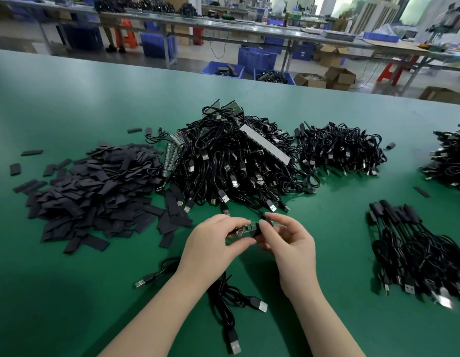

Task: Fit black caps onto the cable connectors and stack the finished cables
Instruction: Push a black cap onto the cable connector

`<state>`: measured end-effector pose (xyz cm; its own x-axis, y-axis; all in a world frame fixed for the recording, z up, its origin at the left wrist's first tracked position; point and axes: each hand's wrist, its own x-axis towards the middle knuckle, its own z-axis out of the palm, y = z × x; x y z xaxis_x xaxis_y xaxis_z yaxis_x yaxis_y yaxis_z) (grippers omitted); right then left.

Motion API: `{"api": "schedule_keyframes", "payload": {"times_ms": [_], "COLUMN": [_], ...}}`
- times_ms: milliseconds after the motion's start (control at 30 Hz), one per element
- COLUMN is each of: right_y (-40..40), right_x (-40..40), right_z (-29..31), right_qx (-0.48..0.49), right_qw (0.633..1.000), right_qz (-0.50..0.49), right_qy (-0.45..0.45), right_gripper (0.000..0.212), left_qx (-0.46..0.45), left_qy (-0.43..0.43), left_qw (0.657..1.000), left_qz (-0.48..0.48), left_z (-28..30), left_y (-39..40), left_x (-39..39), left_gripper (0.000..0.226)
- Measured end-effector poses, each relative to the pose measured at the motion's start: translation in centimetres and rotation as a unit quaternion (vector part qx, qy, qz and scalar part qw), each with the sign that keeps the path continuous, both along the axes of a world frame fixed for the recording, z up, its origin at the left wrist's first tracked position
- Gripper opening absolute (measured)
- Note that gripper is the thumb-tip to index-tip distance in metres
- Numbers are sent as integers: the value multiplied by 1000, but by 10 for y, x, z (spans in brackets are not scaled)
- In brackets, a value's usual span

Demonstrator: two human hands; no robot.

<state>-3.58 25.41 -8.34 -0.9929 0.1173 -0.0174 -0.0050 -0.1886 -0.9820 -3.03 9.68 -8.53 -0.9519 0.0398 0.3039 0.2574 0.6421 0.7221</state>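
Connector board (245,227), small and green with a cable attached, is held just above the green desk (69,99), low in the middle of the view. The left hand (213,243) pinches its left end between thumb and fingers. The right hand (288,240) grips a black cap (257,231) at the board's right end. Behind the hands lies a large tangle of uncapped cables (231,161). To its left sits a heap of flat black caps (95,191). On the right lies a stack of capped cables (414,248). 2 loose cables (231,300) lie under the wrists.
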Motion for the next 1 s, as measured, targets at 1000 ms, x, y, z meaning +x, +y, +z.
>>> {"api": "schedule_keyframes", "payload": {"times_ms": [1000], "right_y": [7], "right_x": [0], "right_z": [6], "right_qx": [6], "right_qw": [999], "right_qz": [28], "right_qy": [34], "right_gripper": [3], "left_qx": [125], "left_qy": [-39], "left_qw": [991], "left_qz": [-39], "left_z": [-3], "left_y": [-5], "left_x": [-5], "left_gripper": [20]}}
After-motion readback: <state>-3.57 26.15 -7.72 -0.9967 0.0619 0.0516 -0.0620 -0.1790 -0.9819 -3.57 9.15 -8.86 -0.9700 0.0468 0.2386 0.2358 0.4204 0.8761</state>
